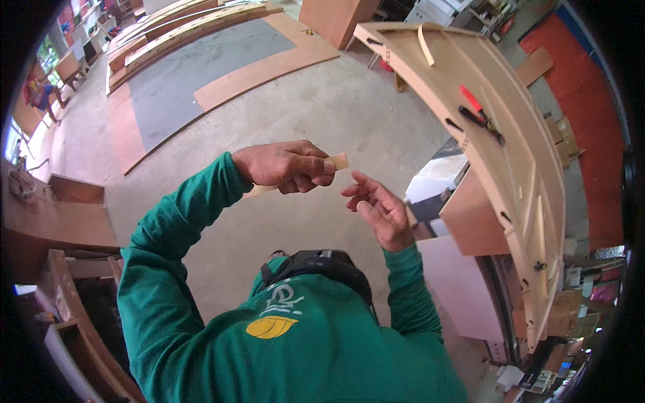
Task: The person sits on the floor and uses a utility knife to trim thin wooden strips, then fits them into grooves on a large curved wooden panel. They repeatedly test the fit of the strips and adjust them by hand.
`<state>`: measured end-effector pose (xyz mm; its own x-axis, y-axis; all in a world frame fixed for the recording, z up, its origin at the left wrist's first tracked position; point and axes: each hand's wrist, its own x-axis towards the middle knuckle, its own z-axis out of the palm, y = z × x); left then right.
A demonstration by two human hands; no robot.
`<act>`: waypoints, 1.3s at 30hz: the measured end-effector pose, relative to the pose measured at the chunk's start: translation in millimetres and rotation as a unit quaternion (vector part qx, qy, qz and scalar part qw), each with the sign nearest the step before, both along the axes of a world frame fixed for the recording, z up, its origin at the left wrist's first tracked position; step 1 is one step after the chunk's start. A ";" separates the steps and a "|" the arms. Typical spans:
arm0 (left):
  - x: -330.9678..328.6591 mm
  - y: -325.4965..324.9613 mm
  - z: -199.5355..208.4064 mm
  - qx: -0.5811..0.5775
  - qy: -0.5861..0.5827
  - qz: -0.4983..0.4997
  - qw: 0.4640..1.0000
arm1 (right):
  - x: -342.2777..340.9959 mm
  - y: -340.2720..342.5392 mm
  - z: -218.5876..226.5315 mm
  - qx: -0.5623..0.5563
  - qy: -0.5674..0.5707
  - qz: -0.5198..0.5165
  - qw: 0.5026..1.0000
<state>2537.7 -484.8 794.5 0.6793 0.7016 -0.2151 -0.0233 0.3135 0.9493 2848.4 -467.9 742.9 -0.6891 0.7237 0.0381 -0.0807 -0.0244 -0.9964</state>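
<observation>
My left hand (285,166) is closed round a thin, light wooden strip (341,161), thumb pressed along its upper face. One end of the strip sticks out past the thumb; a paler length shows below the wrist. To the right of that end is my right hand (381,213), its fingers apart and slightly bent, with nothing in them. A small gap separates its fingertips from the strip. Both hands are held up in front of my chest, above the concrete floor (302,101).
At right stands a large framed wooden panel (463,144) carrying pliers (485,124) with red and black handles, and a loose curved strip (426,46). Brown and grey sheets (201,74) lie on the floor ahead, with stacked boards (181,30) beyond. Wooden boxes (74,336) stand at lower left.
</observation>
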 end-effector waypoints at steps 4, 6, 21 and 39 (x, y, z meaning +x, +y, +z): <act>16.7 -11.6 -18.8 -0.058 -0.026 -0.036 0.997 | -13.2 -28.0 28.5 0.042 -0.035 0.006 0.999; 22.8 -15.0 -26.5 -0.083 -0.039 -0.048 0.995 | -13.8 -37.4 28.4 0.081 -0.032 0.002 0.996; 60.1 -29.3 -86.0 -0.172 -0.107 -0.099 0.974 | 17.9 -62.5 -16.1 -0.070 0.049 -0.047 0.995; 86.3 -46.6 -132.6 -0.211 -0.057 -0.066 0.974 | 27.8 -68.0 -57.2 -0.191 -0.053 -0.149 0.969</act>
<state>2624.0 -531.4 661.9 0.7944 0.4722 -0.3820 -0.0546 0.6819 0.7294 2876.1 -535.9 685.7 -0.4330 0.8383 -0.3313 -0.0382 -0.3843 -0.9224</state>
